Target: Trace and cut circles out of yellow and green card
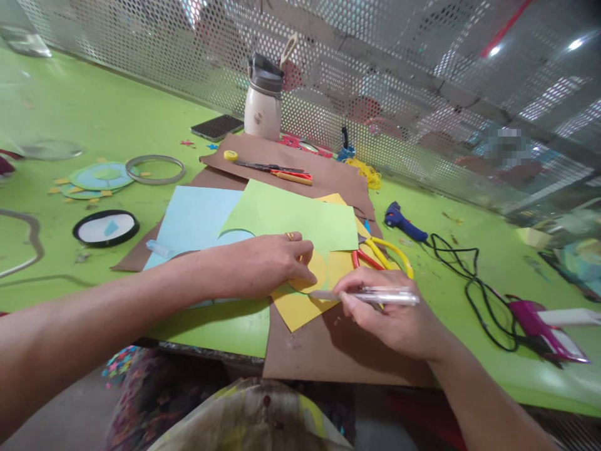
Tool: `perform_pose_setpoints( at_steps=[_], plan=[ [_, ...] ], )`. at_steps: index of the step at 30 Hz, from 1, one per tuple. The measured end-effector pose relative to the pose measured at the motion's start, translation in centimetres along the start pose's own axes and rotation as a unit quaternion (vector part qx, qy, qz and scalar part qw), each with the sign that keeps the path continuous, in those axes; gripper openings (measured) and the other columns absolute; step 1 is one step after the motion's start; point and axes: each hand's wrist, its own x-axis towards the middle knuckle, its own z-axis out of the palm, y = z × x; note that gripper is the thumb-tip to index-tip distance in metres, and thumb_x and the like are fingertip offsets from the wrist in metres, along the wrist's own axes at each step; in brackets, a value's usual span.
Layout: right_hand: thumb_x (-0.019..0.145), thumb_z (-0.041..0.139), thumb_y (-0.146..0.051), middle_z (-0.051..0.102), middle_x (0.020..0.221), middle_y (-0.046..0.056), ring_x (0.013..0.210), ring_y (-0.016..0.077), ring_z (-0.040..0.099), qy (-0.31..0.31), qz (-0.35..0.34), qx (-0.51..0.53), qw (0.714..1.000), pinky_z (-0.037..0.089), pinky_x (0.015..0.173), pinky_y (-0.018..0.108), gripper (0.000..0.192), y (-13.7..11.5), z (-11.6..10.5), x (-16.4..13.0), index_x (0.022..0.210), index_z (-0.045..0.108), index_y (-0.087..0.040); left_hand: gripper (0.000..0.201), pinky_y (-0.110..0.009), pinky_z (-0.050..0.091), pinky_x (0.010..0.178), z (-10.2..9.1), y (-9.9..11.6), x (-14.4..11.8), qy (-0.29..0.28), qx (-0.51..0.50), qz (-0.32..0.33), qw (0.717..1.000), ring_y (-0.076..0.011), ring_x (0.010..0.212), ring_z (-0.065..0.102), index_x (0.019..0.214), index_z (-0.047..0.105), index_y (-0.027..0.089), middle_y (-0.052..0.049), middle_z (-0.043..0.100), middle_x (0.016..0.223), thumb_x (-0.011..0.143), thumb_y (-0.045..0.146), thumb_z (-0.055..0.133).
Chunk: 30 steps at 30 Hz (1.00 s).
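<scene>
My left hand (263,263) presses down flat on a round yellow template (313,275) that lies on a yellow paper sheet (300,308). My right hand (389,316) grips a clear pen (370,295), its tip touching the yellow sheet at the template's lower edge. A light green sheet (291,216) and a light blue sheet (195,219) overlap behind my left hand, all on brown cardboard (328,351).
Yellow-handled scissors (385,250) lie right of the papers. A blue glue gun (404,222) with black cable (469,288) sits further right. A white bottle (263,100), phone (216,127), second scissors (277,169), paper discs (98,178), rings and a perforated metal wall stand around.
</scene>
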Motion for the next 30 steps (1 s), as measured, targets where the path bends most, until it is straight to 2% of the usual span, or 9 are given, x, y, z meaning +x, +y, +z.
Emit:
perform_pose_setpoints(
  at_steps=[5,9,13,17,24,30],
  plan=[
    [0.084,0.057,-0.015,0.063,0.060,-0.003,0.052,0.0111,0.054,-0.001,0.013,0.038,0.999,0.042,0.049,0.022,0.011,0.2,-0.2,0.0,0.079,0.066,-0.019,0.041,-0.030,0.040,0.068,-0.1,0.2,0.0,0.015,-0.005,0.003,1.000,-0.0226,0.084,0.054,0.101,0.067,0.025,-0.006,0.061,0.091,0.074,-0.004,0.056],
    [0.085,0.058,-0.018,0.061,0.059,-0.003,0.050,0.0117,0.054,0.018,0.035,0.115,0.993,0.042,0.046,0.022,0.009,0.7,-0.6,-0.2,0.081,0.066,-0.020,0.040,-0.030,0.040,0.069,-0.3,0.2,0.1,-0.005,-0.015,-0.002,1.000,-0.0223,0.084,0.054,0.104,0.066,0.024,-0.007,0.061,0.091,0.078,-0.002,0.053],
    [0.088,0.058,-0.023,0.060,0.057,-0.003,0.050,0.0115,0.055,0.045,0.060,0.197,0.978,0.045,0.048,0.023,0.011,1.1,-0.7,-0.1,0.079,0.064,-0.019,0.039,-0.029,0.041,0.070,-0.7,0.3,0.2,-0.017,-0.019,-0.007,1.000,-0.0221,0.084,0.053,0.108,0.066,0.024,-0.007,0.060,0.092,0.081,0.000,0.052],
    [0.090,0.058,-0.027,0.059,0.056,-0.003,0.048,0.0110,0.055,0.042,0.080,0.275,0.957,0.047,0.047,0.024,0.015,1.2,0.0,0.7,0.078,0.061,-0.019,0.037,-0.028,0.042,0.071,-0.8,0.4,0.2,-0.025,-0.024,-0.014,0.999,-0.0216,0.084,0.054,0.106,0.065,0.023,-0.008,0.059,0.094,0.082,0.000,0.050],
    [0.090,0.058,-0.027,0.059,0.058,-0.004,0.048,0.0096,0.056,0.029,0.092,0.279,0.955,0.048,0.047,0.021,0.014,1.1,1.0,1.4,0.080,0.060,-0.018,0.042,-0.030,0.042,0.072,0.1,-0.4,0.1,-0.017,-0.008,0.001,1.000,-0.0219,0.086,0.054,0.105,0.064,0.024,-0.008,0.060,0.099,0.078,-0.003,0.047],
    [0.089,0.058,-0.023,0.060,0.061,-0.005,0.050,0.0091,0.056,0.033,0.080,0.243,0.966,0.047,0.049,0.021,0.012,1.2,1.0,1.4,0.078,0.060,-0.019,0.033,-0.029,0.042,0.071,0.0,-0.2,0.2,-0.031,-0.013,-0.013,0.999,-0.0211,0.085,0.055,0.102,0.065,0.022,-0.008,0.060,0.098,0.082,0.001,0.049]
  ],
)
